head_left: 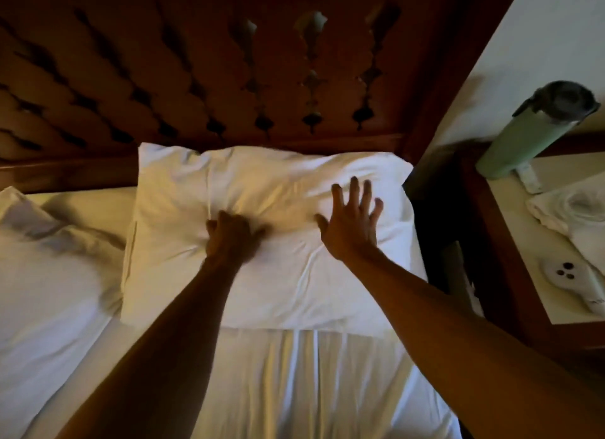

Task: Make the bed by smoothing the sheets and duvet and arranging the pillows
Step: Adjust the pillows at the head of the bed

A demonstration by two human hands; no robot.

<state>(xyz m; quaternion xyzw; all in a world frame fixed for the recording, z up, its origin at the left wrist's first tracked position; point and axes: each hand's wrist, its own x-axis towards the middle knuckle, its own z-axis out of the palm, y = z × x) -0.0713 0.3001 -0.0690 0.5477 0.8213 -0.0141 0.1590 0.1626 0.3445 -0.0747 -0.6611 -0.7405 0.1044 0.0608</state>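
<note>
A white pillow [268, 275] lies flat against the headboard on the right side of the bed. My left hand [230, 237] is blurred and pushes into the pillow's middle with its fingers curled under, and creases radiate from the dent. My right hand [352, 224] is flat with spread fingers on the pillow's right part. A second white pillow [49, 258] lies rumpled at the left. Below the pillows stretches the white sheet [294, 389], with long creases running towards me.
The dark carved wooden headboard [196, 78] rises behind the pillows. To the right stands a nightstand [510, 248] with a green bottle [520, 140], a folded white cloth [553, 216] and a white remote [573, 281]. A dark gap separates it from the bed.
</note>
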